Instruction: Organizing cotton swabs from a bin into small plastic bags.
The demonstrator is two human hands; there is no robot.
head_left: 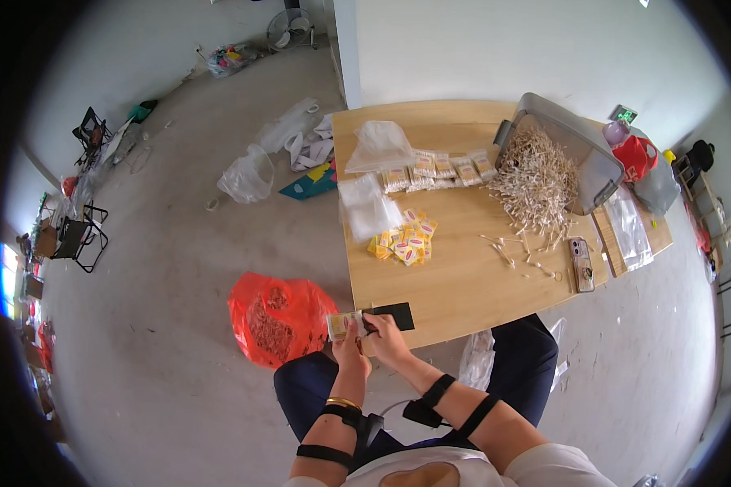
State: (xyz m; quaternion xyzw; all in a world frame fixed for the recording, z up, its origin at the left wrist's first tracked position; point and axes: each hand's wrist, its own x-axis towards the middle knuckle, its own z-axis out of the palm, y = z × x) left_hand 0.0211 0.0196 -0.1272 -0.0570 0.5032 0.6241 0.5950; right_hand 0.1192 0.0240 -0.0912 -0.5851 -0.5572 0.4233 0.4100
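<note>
At two o'clock, a tipped tub (597, 174) spills thin swabs (534, 180); your left fingers (352, 334) clamp a plastic packet (338, 326); I cannot tell whether your right fingers (386, 327) grip.

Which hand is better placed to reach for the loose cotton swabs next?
Probably the right hand: it is nearer the loose cotton swabs, while the left hand sits farther from them and grips the small packet.

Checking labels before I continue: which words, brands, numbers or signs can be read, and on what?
No text is clear enough to quote.
Packet in the left hand: print too small.
Yellow-and-white cards: red ovals, lettering too small.
Packet row: print too small.
Green sign: blurred.
Red bag: white marks, blurred.
</note>
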